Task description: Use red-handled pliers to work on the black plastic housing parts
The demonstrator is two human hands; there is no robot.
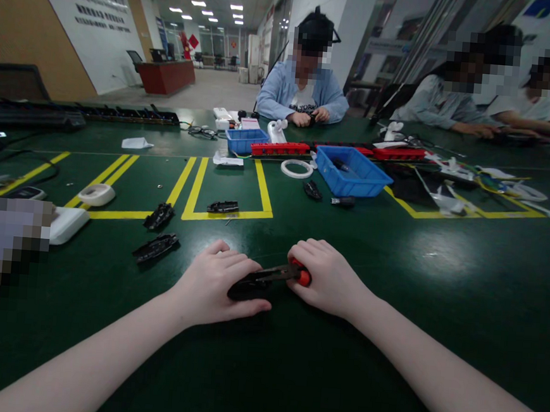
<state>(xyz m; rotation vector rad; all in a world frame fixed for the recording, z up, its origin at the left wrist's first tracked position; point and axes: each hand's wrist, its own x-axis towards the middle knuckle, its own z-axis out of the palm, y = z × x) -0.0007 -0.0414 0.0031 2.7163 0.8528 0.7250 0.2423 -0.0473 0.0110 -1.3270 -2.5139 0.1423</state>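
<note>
My right hand (323,274) is closed around the red handles of a pair of pliers (279,272), whose dark jaws point left. In my left hand (216,284) is a black plastic part (252,288), held between thumb and fingers. The tips of the pliers reach this part; whether they grip it I cannot tell. Both hands are low over the green table (387,354). Left of my left hand lie two similar black parts, a nearer one (156,248) and a farther one (158,216). Another black part (223,206) rests by the yellow tape ahead.
Two blue bins, a large one (351,172) and a smaller one (246,141), stand ahead near red strips (281,149). White tape rolls (97,194) lie about. At far right are wires and a black sheet (423,189). A co-worker (303,94) sits opposite; others sit at right.
</note>
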